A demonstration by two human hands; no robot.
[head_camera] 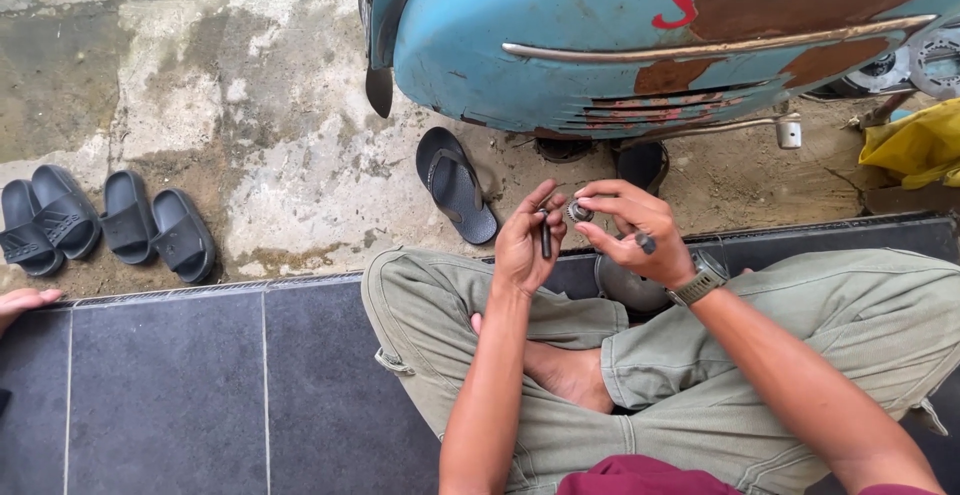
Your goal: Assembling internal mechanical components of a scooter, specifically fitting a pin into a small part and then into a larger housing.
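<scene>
1. The ground is rough grey concrete (250, 105) with cracks and dirt; nearer the person there is a step of dark smooth tiles (170, 395), and the person sits there cross-legged in baggy green trousers (800, 355), with one bare foot tucked in.
2. An old blue scooter body with brown rust patches (620, 35) stands just in front of the knees; it is close, so the hands can work right beside it.
3. The left hand (527, 245) is lifted in front of the chest with the palm turned in; its fingers are curled around a thin dark metal rod (546, 238), which points down; I think it is held upright to keep it steady.
4. The right hand (632, 227) is bent at the wrist, just beside the left hand; its thumb and first fingers pinch a small round shiny metal part (578, 212), touching the top of the rod or very near it; I cannot tell which.
5. Another small dark bit (645, 243) pokes out low in the right hand, tucked under the other fingers, maybe to keep it from rolling away.
6. A grey wristwatch (702, 280) sits on the right wrist.
7. One black flip-flop sandal (456, 183) lies alone on the concrete near the scooter; two pairs of black slide sandals (105, 220) lie side by side, well apart to the left.
8. Another person's fingers (25, 302) rest on the tile edge at the far left; a crumpled yellow bag (920, 145) lies at the right.
</scene>
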